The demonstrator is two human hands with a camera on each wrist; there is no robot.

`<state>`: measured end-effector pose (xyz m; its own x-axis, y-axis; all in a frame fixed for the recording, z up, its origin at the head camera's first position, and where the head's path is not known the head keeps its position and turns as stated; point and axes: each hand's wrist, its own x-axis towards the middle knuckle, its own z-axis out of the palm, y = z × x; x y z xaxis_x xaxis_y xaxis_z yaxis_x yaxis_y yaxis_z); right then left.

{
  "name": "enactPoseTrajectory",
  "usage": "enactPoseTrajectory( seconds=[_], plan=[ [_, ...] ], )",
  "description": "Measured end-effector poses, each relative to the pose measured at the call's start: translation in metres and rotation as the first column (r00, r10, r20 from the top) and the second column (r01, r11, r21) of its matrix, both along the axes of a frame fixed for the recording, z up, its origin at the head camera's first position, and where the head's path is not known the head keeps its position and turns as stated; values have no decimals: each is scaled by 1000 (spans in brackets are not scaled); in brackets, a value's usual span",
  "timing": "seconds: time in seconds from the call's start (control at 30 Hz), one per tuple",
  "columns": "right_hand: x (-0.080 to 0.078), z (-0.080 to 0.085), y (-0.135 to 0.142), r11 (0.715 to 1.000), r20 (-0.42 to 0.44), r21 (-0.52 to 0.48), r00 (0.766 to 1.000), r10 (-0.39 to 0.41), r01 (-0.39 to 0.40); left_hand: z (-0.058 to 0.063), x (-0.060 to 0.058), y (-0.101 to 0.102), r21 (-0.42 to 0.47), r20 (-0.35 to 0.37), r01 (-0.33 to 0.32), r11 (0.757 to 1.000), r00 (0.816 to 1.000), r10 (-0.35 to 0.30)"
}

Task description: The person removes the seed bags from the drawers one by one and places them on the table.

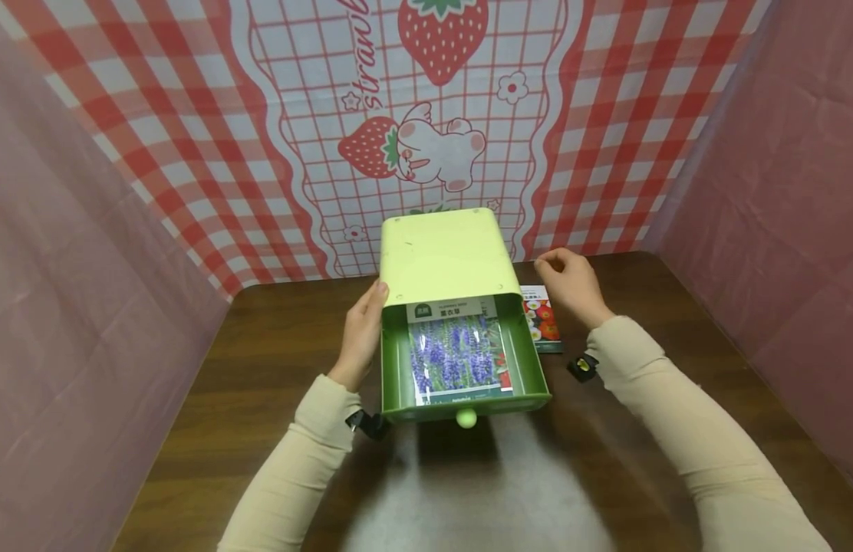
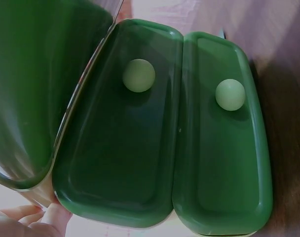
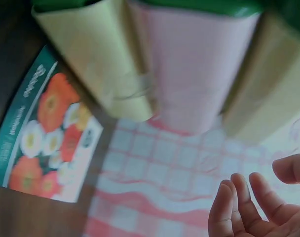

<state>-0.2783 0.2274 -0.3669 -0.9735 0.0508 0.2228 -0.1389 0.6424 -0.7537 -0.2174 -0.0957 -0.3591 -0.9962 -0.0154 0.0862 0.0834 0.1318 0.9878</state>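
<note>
Three-Tier Drawer Cabinet: Top Drawer Extended, Left Hand on Side, Right Hand Unloaded

The left hand (image 1: 360, 333) rests against the left side of the drawer cabinet (image 1: 447, 257), fingers extended along the wall near its front edge. The right hand (image 1: 574, 285) holds nothing: its fingers are relaxed and lightly bent, with a clear gap between thumb and forefinger in the right wrist view. It is positioned above and beside the poppy seed packet (image 1: 547, 326).

The cabinet stands at the middle of the table (image 1: 261, 368), toward the back edge. The poppy seed packet lies flat on the table, just beside the cabinet's right side; in the head view the cabinet hides its left part. The top drawer (image 1: 533, 360) contains the lavender seed packet (image 1: 454, 356), which covers most of a second packet (image 1: 504, 376) showing red flowers at its right. The cabinet's top panel overhangs the rear of the drawer. The two lower drawers are pushed in. A strawberry-print cloth (image 1: 302, 153) hangs behind the back edge.

The top drawer projects toward the table's front edge, knob (image 1: 466, 418) foremost. Both the lavender and poppy packets have their white headers toward the back edge, long axes running roughly front to back
</note>
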Motion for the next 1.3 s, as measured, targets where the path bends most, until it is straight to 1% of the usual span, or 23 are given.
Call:
enactPoseTrajectory(
  seconds=[0.2,0.3,0.37,0.43,0.53,0.57,0.63,0.73,0.83,0.93,1.03,1.13,1.3],
  plan=[
    [33,27,-17,996,-80,39,993,84,-81,-1,-2,0,-15,4,-3,1000,1000,3],
    [51,38,-26,989,-168,94,977,132,-117,-12,-11,-3,-10,6,-2,1000,1000,2],
    [62,43,-34,978,-242,146,953,181,-149,-20,-18,-5,0,4,0,1000,1000,0],
    [73,46,-41,964,-316,202,920,231,-173,-30,-24,-7,8,1,-2,1000,1000,2],
    [86,48,-52,939,-390,274,869,306,-207,-35,-27,-7,14,-15,-5,1000,1000,6],
    [90,48,-54,929,-404,301,853,329,-216,-36,-27,-7,14,-22,-8,1000,1000,8],
    [95,47,-59,906,-409,349,831,377,-239,-37,-27,-7,11,-33,-11,1000,999,12],
    [100,44,-66,863,-375,423,813,444,-276,-37,-26,-7,12,-43,-15,1000,999,15],
    [101,41,-72,814,-302,498,821,485,-298,-36,-26,-6,16,-43,-12,1000,999,13],
    [100,39,-77,765,-215,567,841,496,-306,-36,-26,-6,23,-41,-7,1000,999,8],
    [99,38,-81,725,-138,612,860,492,-316,-35,-25,-5,25,-40,-6,1000,999,7],
    [97,36,-83,694,-77,639,870,488,-333,-35,-25,-5,24,-44,-5,1000,999,6],
    [95,33,-85,648,3,672,876,482,-359,-36,-26,-6,25,-46,2,1000,999,-1]
  ],
)
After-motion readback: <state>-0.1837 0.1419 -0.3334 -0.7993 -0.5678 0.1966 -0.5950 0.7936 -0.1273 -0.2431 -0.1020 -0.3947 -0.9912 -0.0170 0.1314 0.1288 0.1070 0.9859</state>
